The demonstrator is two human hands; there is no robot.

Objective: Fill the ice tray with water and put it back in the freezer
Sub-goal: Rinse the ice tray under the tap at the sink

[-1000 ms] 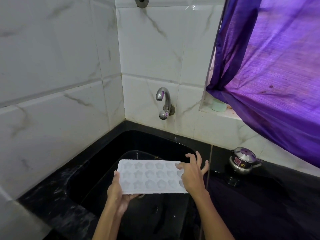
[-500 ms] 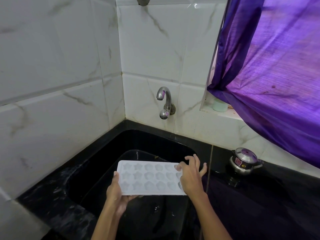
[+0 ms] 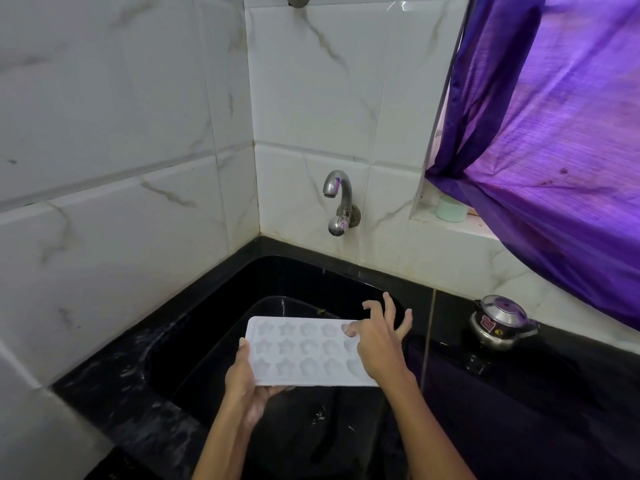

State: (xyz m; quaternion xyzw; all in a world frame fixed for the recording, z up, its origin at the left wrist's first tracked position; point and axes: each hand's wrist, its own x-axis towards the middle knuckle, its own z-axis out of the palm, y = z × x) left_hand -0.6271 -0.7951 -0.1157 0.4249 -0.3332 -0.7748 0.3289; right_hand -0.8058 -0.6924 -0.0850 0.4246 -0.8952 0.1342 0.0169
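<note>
Our left hand [image 3: 250,379] grips the near left corner of the white ice tray [image 3: 304,351], thumb on top, fingers underneath. Our right hand [image 3: 379,344] rests on its right end, thumb pressing the top, the other fingers spread loosely. We hold the tray level over the black sink [image 3: 242,289], below and in front of the wall tap [image 3: 337,199]. A small steel pot [image 3: 500,323] stands on the bench [image 3: 554,393] to the right.

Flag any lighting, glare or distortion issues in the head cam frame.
Head view: wide-angle bowing bends the tile lines; the backlit purple curtain glows and tints the tap; the black sink is underexposed, detail lost; the white ice tray reads flat, cavities faint; glare streak on the top tile.
</note>
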